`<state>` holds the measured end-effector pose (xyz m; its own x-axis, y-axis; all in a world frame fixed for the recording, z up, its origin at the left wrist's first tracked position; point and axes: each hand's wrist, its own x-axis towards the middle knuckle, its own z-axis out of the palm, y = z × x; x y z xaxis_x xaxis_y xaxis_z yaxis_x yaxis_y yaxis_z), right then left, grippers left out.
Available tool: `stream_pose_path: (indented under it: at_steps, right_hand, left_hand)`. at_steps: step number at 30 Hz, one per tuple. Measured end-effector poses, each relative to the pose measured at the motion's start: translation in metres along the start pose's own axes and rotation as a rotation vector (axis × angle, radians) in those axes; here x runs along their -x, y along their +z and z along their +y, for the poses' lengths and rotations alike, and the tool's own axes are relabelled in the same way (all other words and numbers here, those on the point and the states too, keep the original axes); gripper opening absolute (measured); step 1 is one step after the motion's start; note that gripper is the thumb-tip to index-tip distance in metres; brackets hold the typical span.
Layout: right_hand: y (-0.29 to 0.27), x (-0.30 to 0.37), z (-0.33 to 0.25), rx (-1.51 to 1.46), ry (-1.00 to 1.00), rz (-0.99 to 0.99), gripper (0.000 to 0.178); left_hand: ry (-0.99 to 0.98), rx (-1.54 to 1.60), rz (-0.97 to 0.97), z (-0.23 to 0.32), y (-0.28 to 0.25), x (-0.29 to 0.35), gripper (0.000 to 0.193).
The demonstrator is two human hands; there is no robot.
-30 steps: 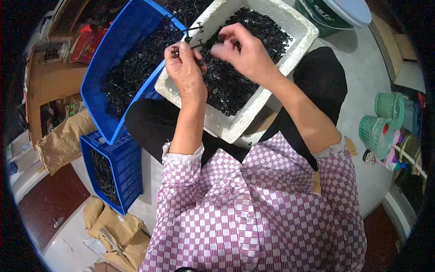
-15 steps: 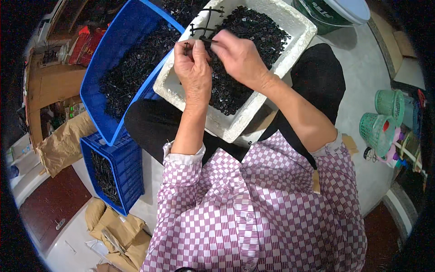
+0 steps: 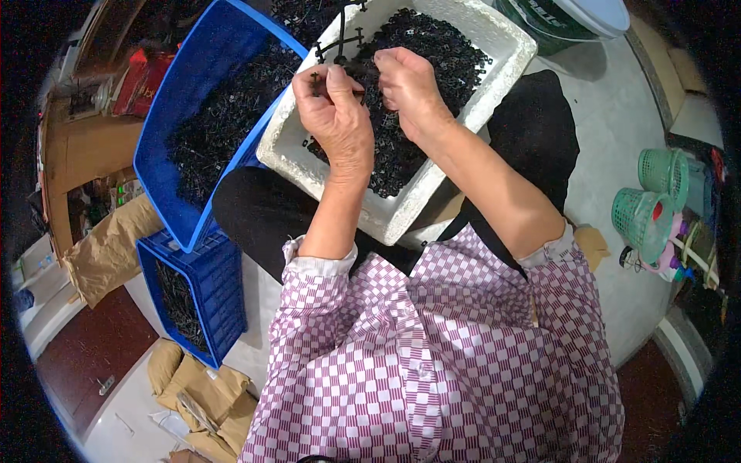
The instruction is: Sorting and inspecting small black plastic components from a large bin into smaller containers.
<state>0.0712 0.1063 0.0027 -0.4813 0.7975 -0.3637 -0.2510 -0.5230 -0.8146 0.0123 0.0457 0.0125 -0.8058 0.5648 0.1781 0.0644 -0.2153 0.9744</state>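
Observation:
My left hand (image 3: 336, 116) pinches a black branched plastic sprue (image 3: 342, 37) that sticks up past the fingers, with short cross arms and small tips. To its right, a short gap away, is my right hand (image 3: 411, 85), its fingers curled closed; whatever they hold, if anything, is hidden. Both hands are above a white foam box (image 3: 505, 81) resting tilted at my lap. Inside it lies a heap of small flat black plastic pieces (image 3: 440, 58).
Left of the foam box leans a large blue bin (image 3: 160, 131) of black sprues. Below it stands a smaller blue crate (image 3: 228, 301) with black pieces. A lidded green bucket (image 3: 552, 27) stands far right, green baskets (image 3: 637, 216) at right, brown paper bags (image 3: 204, 393) lower left.
My right hand has pulled away from the sprue to the right, and its fingers are now curled. My left hand has shifted slightly right and down, still gripping the sprue.

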Motion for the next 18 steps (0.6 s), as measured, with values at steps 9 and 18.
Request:
stream_pose_path:
  at_steps: [9,18]
  right_hand:
    - [-0.01,-0.006,-0.012,-0.185,0.136,-0.257,0.012]
    - [-0.012,0.003,-0.012,0.013,0.019,-0.542,0.012]
  left_hand:
    - [-0.194,0.067,0.031,0.014,-0.005,-0.006,0.012]
    - [-0.624,0.561,0.135,-0.003,-0.037,-0.025,0.01]
